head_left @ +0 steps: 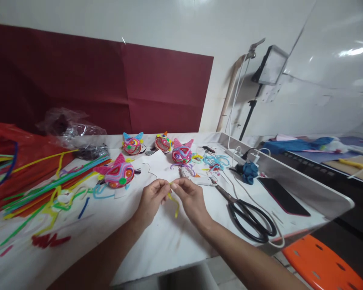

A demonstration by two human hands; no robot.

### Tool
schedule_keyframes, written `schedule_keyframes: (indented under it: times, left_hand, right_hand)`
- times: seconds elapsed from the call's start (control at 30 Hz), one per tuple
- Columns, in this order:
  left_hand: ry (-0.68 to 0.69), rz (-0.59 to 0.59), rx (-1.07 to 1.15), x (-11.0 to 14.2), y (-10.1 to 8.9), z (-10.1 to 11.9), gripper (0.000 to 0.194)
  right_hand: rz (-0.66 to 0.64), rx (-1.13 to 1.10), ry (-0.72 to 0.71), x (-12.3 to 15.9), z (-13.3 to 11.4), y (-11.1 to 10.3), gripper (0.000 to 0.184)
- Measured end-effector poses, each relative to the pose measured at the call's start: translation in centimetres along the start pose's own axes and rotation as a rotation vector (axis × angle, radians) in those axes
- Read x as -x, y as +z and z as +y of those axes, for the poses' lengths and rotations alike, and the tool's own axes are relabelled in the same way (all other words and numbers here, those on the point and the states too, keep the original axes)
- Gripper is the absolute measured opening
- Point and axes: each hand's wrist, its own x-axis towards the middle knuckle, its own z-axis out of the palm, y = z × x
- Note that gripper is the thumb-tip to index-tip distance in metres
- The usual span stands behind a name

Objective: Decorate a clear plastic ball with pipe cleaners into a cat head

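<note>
Between my two hands, above the white table (157, 249), is a yellow pipe cleaner (177, 210), its loose end hanging down. My left hand (153, 197) pinches it with thumb and forefinger. My right hand (191, 196) meets the left at the fingertips, also pinching the yellow strand. The part between the fingertips is mostly hidden. Just beyond the left hand sits a round cat-like head (117, 174) of coiled pink, blue and red pipe cleaners. Behind my right hand is a similar pink-eared head (182, 152), with a white glue gun (199, 177) in front of it.
Large black scissors (251, 219) lie right of my hands, near a dark phone (282, 196) and a white cable. Two more coiled heads (132, 144) stand at the back. Bundled pipe cleaners (69, 187) spread over the left side. A raised rim (290, 177) borders the right.
</note>
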Motion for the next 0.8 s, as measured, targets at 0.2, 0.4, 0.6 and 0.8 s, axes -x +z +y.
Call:
schedule_keyframes:
  times: [0.2, 0.4, 0.6, 0.8]
  left_hand:
    - [0.086, -0.004, -0.190, -0.3, -0.3, -0.6, 0.029]
    - [0.299, -0.032, -0.410, -0.1, -0.5, -0.6, 0.017]
    - [0.342, -0.020, -0.473, 0.1, -0.5, 0.0, 0.015]
    - [0.081, 0.053, -0.185, -0.1, -0.2, 0.0, 0.022]
  right_hand:
    - [-0.149, 0.299, -0.094, -0.9, -0.5, -2.9, 0.018]
    - [-0.345, 0.808, -0.434, -1.6, -2.1, -3.9, 0.013]
    - [-0.366, 1.171, -0.659, -1.4, -3.1, -3.2, 0.021]
    - [-0.103, 0.656, -0.553, -0.9, -1.4, -2.2, 0.020]
